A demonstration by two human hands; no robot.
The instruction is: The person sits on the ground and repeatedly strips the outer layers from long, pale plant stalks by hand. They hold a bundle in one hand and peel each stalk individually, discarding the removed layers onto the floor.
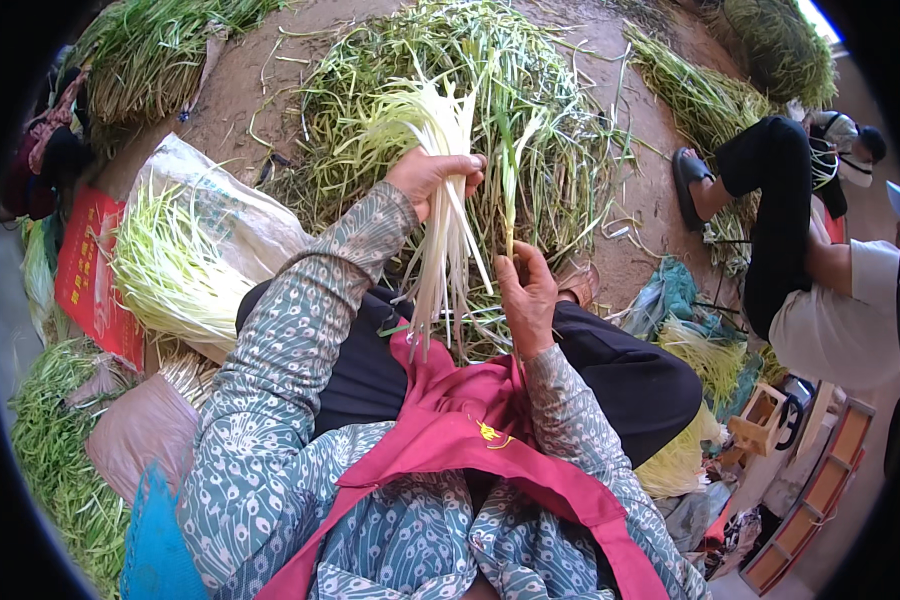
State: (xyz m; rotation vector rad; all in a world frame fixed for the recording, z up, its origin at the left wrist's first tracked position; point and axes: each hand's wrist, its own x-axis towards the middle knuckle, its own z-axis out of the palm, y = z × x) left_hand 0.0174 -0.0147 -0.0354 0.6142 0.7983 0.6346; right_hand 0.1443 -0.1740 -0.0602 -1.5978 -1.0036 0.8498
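Note:
My left hand (436, 180) is closed round a bunch of pale yellow-white leafy stalks (450, 127), with the yellowish leaf tips above the fist and the white ends hanging below it. To its right and lower, my right hand (526, 292) pinches the lower end of a single stalk (510, 202) between thumb and fingers; this stalk stands upright and has green and pale yellow leaves. Beyond both hands lies a large heap of green leafy stalks (390, 60) on the ground. A red apron (450, 450) covers part of my lap.
On the left, a pile of pale yellow stalks (172, 262) lies on a white woven sack (232, 202), beside a red printed sheet (94, 277). More green bundles (157, 67) lie at upper left. At right, a person in black trousers (776, 202) sits near a wooden stool (757, 420) and a teal net bag (667, 292).

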